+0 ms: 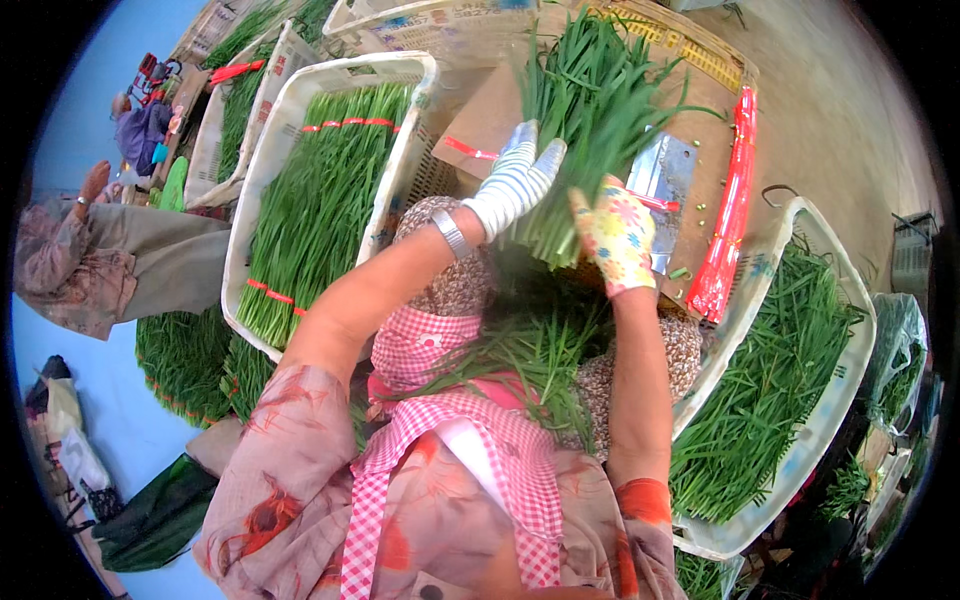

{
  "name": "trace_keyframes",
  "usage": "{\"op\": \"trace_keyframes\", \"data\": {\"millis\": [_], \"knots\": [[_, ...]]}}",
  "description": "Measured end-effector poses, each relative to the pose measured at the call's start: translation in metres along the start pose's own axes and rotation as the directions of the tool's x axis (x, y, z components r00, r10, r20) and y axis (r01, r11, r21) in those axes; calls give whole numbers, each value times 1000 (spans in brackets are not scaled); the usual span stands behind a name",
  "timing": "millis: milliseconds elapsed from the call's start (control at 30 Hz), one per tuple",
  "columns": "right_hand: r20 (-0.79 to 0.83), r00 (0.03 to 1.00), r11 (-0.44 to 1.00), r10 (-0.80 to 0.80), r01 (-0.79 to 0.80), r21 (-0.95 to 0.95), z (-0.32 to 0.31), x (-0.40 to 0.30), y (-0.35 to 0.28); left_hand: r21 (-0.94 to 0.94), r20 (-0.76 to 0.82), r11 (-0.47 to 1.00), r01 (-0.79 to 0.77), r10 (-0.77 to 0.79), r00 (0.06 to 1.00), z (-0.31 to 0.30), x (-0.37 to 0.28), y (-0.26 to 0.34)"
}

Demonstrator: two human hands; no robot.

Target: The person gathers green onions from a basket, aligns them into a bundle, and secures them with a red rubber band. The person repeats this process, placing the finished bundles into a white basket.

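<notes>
A loose bunch of green garlic chives [592, 97] is held between my gloved hands, its pale cut ends towards me. My left hand [517, 180], in a striped glove, lies at the bunch's left side with the thumb over the leaves. By the stem ends, on the right, my right hand [619, 236] in a floral glove grips the bunch; motion blurs its fingers. Under the bunch is a brown board [487, 105]. A flat metal plate [664, 169] lies on it beside my right hand. One red tie strip [466, 148] shows left of my left hand, another [655, 201] near my right.
A bundle of red tie strips [731, 225] lies along the board's right edge. White crates of chives stand left [429, 75] and right [862, 337]. Loose leaves [517, 352] cover my lap. Another person [82, 262] is at the far left.
</notes>
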State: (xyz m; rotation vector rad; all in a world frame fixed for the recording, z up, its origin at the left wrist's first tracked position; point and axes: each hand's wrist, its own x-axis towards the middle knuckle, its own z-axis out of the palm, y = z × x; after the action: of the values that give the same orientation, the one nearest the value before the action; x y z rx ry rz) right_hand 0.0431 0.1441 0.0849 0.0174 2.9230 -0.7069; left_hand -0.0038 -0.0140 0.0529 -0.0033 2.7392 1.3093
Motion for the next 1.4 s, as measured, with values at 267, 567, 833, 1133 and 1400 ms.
{"op": "trace_keyframes", "data": {"millis": [267, 567, 833, 1133, 1400], "knots": [[-16, 984, 984, -176, 176, 3, 1, 20, 10, -20, -33, 999, 41, -42, 999, 6, 0, 3], [-149, 970, 977, -191, 202, 65, -35, -46, 3, -100, 102, 994, 44, -34, 994, -17, 9, 5], [192, 799, 805, -569, 495, 326, 33, -60, -14, -218, 90, 976, 30, -10, 996, -9, 12, -5], [-180, 983, 991, -41, 63, 117, -24, -43, 13, -239, 57, 970, 46, -33, 998, -3, 11, -5], [-166, 963, 976, -213, 218, 14, 27, -27, 1, 253, -165, 967, 5, 39, 986, 22, 1, 10]]}}
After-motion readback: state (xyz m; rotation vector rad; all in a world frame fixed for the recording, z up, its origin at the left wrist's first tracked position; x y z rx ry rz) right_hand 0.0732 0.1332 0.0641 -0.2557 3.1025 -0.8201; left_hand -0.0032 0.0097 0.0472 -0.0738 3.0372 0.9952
